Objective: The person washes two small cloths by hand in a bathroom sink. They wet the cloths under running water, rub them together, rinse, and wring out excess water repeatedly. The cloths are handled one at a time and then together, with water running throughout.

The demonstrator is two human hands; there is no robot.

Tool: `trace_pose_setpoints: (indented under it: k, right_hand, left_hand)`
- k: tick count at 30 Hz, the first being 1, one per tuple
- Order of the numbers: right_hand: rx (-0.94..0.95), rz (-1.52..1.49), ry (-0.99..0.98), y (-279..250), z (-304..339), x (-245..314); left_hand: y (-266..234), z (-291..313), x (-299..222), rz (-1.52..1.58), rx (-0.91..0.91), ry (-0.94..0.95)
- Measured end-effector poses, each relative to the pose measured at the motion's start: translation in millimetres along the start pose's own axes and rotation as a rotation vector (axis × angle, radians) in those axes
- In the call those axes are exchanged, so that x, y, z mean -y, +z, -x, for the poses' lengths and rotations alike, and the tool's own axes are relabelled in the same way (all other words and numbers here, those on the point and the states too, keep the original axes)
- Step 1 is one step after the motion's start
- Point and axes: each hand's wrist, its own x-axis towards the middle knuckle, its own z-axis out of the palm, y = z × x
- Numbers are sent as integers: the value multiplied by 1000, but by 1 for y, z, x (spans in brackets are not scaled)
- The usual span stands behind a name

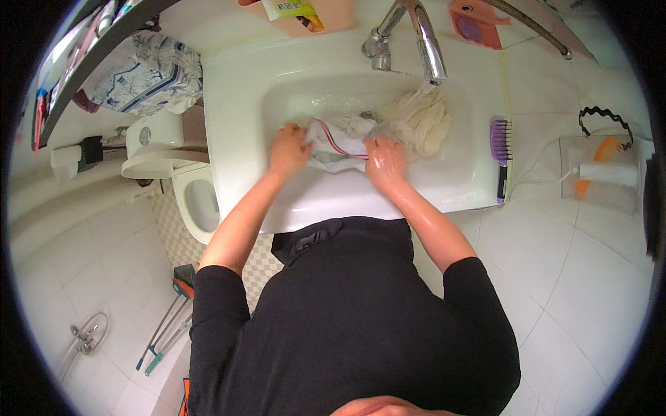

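Note:
A wet white cloth (pixel 340 148) with a dark and red stripe lies bunched in the white sink (pixel 472 173). My left hand (pixel 288 147), slightly blurred, has its fingers curled on the cloth's left edge. At the other end, my right hand (pixel 386 163) is closed on the striped part; its fingertips are partly hidden in the folds. Just beyond my right hand, a cream-coloured cloth (pixel 422 125) lies crumpled under the chrome tap (pixel 431 59), with water running onto it.
A purple hairbrush (pixel 500 156) lies on the sink's right rim. Behind the sink is a peach-coloured holder (pixel 329 15) with a tube inside. To the left are a toilet (pixel 198 201) and a patterned cloth bundle (pixel 149 75). Long-handled cleaning tools (pixel 166 329) stand lower left.

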Motion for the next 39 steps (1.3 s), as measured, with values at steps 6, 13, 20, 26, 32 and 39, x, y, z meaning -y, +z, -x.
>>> trace_pose_setpoints:
  k: [6,13,20,26,32,39]
  right_hand:
    - [-30,134,-179,51,-13,-5]
    - [-44,31,-22,92,-59,-28]
    - [-173,-6,13,94,-78,-32]
    - [-147,-178,127,52,-66,-51]
    - [-104,-977,495,52,-32,-105]
    - [-87,-1854,260,-57,-1,-27]
  left_hand:
    - [28,6,-23,-346,102,222]
    - [52,-42,-31,-460,73,263]
    - [63,-68,-27,-456,47,312]
    - [32,-69,-19,-452,82,342]
    - [12,-22,5,-21,-44,113]
    - [-91,-5,-59,1529,137,-386]
